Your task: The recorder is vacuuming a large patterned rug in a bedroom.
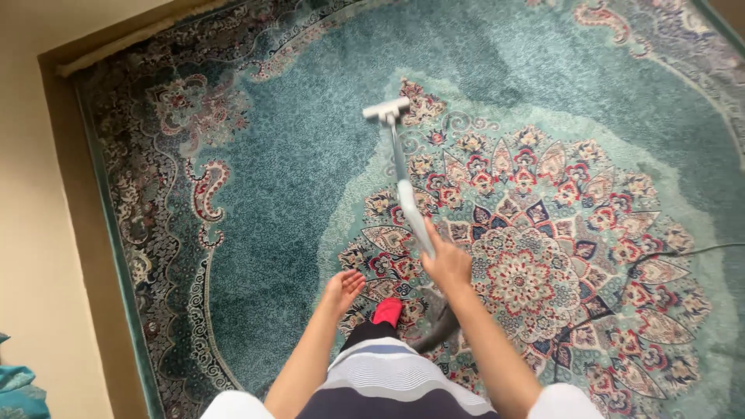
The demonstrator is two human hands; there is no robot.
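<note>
My right hand grips the pale wand of a vacuum cleaner. The wand reaches forward to a white floor nozzle resting on a teal patterned rug. My left hand hangs free beside it with fingers apart, holding nothing. A dark hose curves down from the wand behind my right forearm. A foot in a red sock stands on the rug between my arms.
A dark cable trails across the rug at the right. The rug's ornate border runs along a brown floor strip beside a cream wall on the left. Teal cloth shows at the bottom left corner.
</note>
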